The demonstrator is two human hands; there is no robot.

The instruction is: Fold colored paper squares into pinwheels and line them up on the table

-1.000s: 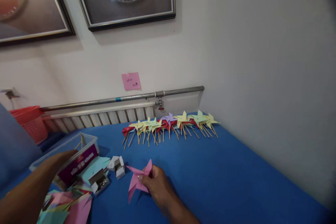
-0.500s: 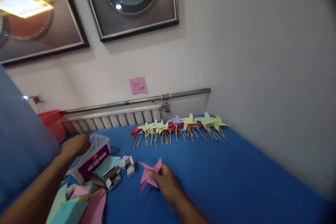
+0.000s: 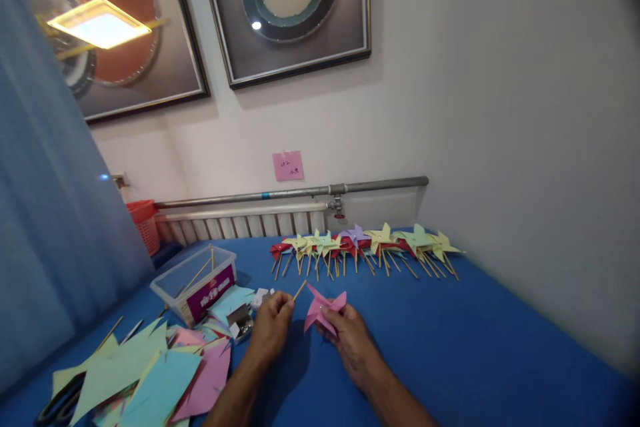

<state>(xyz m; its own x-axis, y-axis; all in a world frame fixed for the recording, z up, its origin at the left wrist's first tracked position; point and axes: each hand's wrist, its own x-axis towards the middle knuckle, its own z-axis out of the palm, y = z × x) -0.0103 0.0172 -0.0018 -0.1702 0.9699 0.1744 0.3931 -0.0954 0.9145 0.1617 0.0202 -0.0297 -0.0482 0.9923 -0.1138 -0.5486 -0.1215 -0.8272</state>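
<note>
A pink paper pinwheel (image 3: 320, 312) is pinched by its centre in my right hand (image 3: 349, 333); no stick shows on it. My left hand (image 3: 274, 323) is closed around a thin wooden stick (image 3: 300, 289), whose tip points up and right toward the pinwheel, a small gap apart. Left of that hand lies a small open box of metal pins (image 3: 241, 321), and a white box (image 3: 261, 298) is partly hidden behind the hand. Further left, a clear plastic tub (image 3: 173, 273) with a purple label holds a few sticks.
Finished pinwheels on sticks (image 3: 355, 247) lie in a row along the back of the blue table (image 3: 450, 347). Coloured paper sheets (image 3: 130, 360) and black-handled scissors (image 3: 61, 403) lie at front left. A red basket (image 3: 145, 223) stands behind, beside a blue curtain (image 3: 60, 167).
My left hand has come from the tub to the right, near the pinwheel, and now holds a stick. My right hand still grips the pinwheel. The view has shifted left.
</note>
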